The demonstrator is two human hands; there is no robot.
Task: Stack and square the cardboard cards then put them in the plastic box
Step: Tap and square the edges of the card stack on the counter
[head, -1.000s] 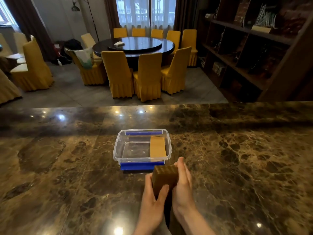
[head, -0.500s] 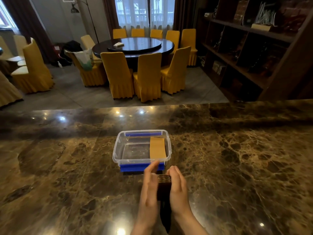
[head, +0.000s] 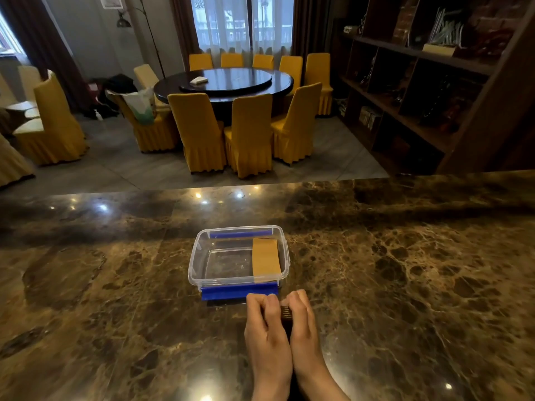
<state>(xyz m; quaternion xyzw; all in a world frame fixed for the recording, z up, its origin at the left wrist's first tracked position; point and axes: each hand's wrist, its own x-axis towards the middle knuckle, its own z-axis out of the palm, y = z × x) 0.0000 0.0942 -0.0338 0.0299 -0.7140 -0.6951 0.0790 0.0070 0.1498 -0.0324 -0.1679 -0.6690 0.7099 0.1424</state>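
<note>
Two hands press a dark stack of cardboard cards (head: 286, 312) between them on the marble worktop (head: 405, 285): left hand (head: 267, 322) and right hand (head: 302, 319), fingers curled shut on its sides. Just beyond stands the clear plastic box (head: 199, 256), one tan card (head: 265, 260) inside at right.

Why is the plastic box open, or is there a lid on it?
Open. The plastic box shows no lid on top; its rim is bare and cardboard cards lie inside on the right.
</note>
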